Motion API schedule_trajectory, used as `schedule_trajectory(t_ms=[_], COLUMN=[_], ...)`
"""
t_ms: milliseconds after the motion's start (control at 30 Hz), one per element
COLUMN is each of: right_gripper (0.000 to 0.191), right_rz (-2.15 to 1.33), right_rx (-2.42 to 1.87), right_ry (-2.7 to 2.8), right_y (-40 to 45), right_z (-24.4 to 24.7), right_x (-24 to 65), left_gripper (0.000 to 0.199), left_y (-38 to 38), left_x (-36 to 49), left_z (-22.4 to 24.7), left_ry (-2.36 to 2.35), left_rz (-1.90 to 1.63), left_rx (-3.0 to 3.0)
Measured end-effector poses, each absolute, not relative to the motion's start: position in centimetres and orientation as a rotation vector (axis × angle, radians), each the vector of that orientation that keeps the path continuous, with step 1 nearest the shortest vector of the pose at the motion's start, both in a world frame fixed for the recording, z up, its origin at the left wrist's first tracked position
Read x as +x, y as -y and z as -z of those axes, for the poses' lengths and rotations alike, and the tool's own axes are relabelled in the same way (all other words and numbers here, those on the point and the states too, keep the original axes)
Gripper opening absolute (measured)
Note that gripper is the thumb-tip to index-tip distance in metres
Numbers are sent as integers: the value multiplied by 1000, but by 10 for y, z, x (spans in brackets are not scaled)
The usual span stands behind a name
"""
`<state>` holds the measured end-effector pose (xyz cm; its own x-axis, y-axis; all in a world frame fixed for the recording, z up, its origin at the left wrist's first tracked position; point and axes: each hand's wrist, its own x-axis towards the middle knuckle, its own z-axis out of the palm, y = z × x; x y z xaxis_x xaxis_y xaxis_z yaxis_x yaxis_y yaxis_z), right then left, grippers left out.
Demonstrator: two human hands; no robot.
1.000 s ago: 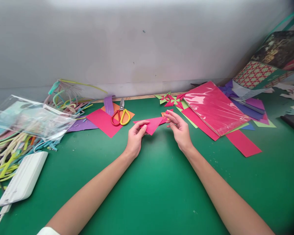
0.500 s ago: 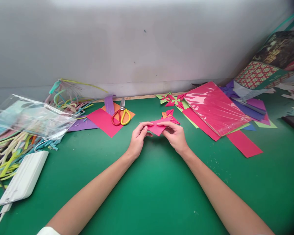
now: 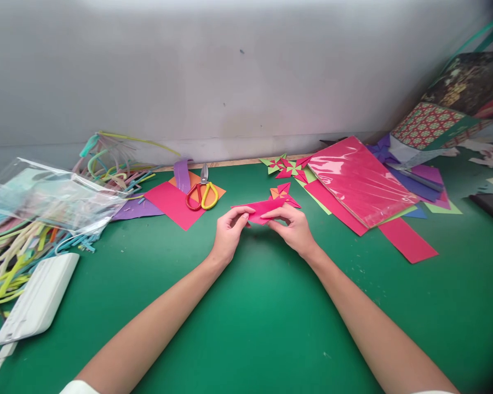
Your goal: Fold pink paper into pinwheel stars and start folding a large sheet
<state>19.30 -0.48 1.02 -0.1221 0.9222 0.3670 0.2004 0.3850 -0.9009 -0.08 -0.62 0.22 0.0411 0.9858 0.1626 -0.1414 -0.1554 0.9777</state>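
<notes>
**Left hand (image 3: 228, 234) and right hand (image 3: 294, 227) share a folded pink paper (image 3: 258, 210) near the scissors (image 3: 204, 175)**

The folded pink paper is to the right of the scissors and a little nearer the person. The left hand grasps its left end between thumb and fingers; the right hand grips the other end the same way, farther right of the scissors.

The scissors, with one red handle and one yellow, lie on an orange sheet (image 3: 219, 192), their red loop overlapping a pink sheet (image 3: 170, 203). A purple strip (image 3: 182, 176) is just left of their blades. Farther left of the scissors are a purple sheet (image 3: 137, 210), a clear plastic sleeve (image 3: 66, 197) and a heap of colored strips (image 3: 18, 260); a white box (image 3: 39, 298) with a cable is left of the scissors too, nearer the person.

Right of the scissors, past the folded pink paper, is an orange-and-pink folded piece (image 3: 280, 191), with pink-and-green folded pieces (image 3: 291, 168) behind it. A glossy plastic-wrapped pink stack (image 3: 359, 180) is well to the right of the scissors, and a loose pink strip (image 3: 408, 241) farther still. The green tabletop (image 3: 250, 317) stretches out in front of the scissors.
</notes>
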Motion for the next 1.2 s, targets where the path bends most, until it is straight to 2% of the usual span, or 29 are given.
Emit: schedule_trajectory(t_ms=[100, 333, 500, 700, 1067, 1200], right_gripper=[7, 23, 23, 49, 57, 65], right_rz=[-921, -1074, -1148, -1130, -1163, -1134], right_rx=[-1025, -1021, -976, -963, -980, -991], right_ry=[1512, 1280, 1200, 1103, 1049, 1050], right_y=[6, 10, 14, 20, 23, 23], right_z=[-10, -10, -11, -13, -11, -10], right_x=[188, 176, 167, 155, 149, 150], left_gripper=[20, 23, 18, 28, 26, 27], left_y=[7, 11, 10, 13, 16, 17], left_x=[0, 2, 1, 1, 1, 2], left_z=[-5, -8, -6, -8, -7, -8], left_ry=[-950, -915, -956, -974, -1016, -1039], left_rz=[-1300, -1249, -1291, -1279, -1253, -1244], left_rx=[1279, 1358, 1400, 1473, 1493, 1514])
